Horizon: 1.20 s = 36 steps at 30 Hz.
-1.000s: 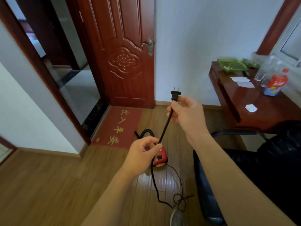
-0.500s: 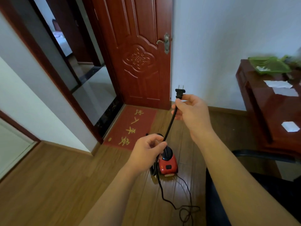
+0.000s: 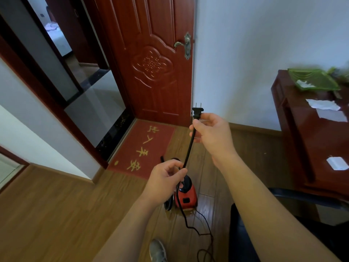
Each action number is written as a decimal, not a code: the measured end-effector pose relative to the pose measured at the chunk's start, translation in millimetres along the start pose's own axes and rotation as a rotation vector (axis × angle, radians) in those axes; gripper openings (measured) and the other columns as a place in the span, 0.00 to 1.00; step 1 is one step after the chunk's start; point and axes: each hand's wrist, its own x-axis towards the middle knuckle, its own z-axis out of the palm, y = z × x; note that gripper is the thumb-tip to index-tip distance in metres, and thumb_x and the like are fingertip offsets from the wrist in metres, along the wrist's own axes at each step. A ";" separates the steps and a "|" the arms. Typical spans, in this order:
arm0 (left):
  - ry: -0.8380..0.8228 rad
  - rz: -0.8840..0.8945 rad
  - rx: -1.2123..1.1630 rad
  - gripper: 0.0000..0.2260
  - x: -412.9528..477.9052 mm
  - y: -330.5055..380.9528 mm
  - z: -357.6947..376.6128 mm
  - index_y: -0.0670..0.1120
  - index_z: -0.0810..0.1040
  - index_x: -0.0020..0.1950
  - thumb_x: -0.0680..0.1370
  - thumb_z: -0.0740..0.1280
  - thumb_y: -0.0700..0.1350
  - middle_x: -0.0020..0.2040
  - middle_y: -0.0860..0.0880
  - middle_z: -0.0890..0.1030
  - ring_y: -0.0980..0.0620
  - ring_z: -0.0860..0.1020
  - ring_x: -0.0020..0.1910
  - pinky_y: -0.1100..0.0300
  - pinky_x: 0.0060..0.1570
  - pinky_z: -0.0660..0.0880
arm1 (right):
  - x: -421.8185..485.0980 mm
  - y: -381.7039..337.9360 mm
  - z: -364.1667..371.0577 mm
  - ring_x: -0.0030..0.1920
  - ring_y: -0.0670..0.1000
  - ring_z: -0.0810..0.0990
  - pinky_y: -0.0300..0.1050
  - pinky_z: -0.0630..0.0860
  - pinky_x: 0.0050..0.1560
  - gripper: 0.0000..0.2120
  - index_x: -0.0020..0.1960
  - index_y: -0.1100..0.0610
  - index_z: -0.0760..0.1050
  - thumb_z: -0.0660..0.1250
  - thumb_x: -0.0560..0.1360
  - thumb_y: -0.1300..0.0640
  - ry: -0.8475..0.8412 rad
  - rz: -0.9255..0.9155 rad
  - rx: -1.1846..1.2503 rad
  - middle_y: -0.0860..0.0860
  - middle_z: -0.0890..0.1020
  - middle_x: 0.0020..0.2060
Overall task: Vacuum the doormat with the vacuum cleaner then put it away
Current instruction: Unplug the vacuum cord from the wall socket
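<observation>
- Right hand [image 3: 211,135]: fingers curled, pinching cord [image 3: 188,150] just below plug [image 3: 197,111], prongs up
- Left hand [image 3: 164,180]: thumb and fingers pinching same cord lower down; the stretch between the hands is taut
- Vacuum [image 3: 186,197]: red, on floor [image 3: 56,214] under left hand, near doormat's front edge; spare cord loose on floor
- Doormat [image 3: 143,146]: red, gold characters, flat before door [image 3: 151,53]
- Desk [image 3: 311,148]: right, bearing green tray [image 3: 313,79], papers [image 3: 323,104]

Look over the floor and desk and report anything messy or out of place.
The power cord lies in a loose tangle on the floor near the vacuum cleaner, close to a shoe: a possible trip hazard. Crumpled paper lies on the desk. Nothing looks spilled.
</observation>
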 end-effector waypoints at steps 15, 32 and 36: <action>-0.147 -0.064 -0.022 0.07 144.1 -68.7 -56.0 0.56 0.81 0.44 0.82 0.68 0.48 0.35 0.45 0.82 0.37 0.81 0.35 0.40 0.37 0.79 | 139.2 46.5 80.1 0.41 0.49 0.85 0.53 0.84 0.51 0.09 0.53 0.46 0.77 0.66 0.81 0.61 0.066 0.128 -0.082 0.50 0.85 0.40; -0.204 -0.270 -0.078 0.04 224.5 -155.8 -63.7 0.54 0.81 0.46 0.81 0.69 0.47 0.36 0.47 0.83 0.36 0.81 0.35 0.50 0.31 0.74 | 231.4 132.2 126.0 0.46 0.54 0.86 0.55 0.83 0.50 0.08 0.57 0.49 0.79 0.67 0.81 0.59 0.068 0.340 -0.229 0.52 0.86 0.44; -0.198 -0.352 -0.126 0.02 237.7 -174.6 -48.8 0.48 0.80 0.49 0.81 0.69 0.44 0.35 0.46 0.81 0.49 0.82 0.32 0.56 0.30 0.74 | 250.5 159.9 125.0 0.46 0.54 0.86 0.54 0.84 0.50 0.08 0.59 0.51 0.79 0.67 0.81 0.59 0.037 0.387 -0.235 0.54 0.85 0.44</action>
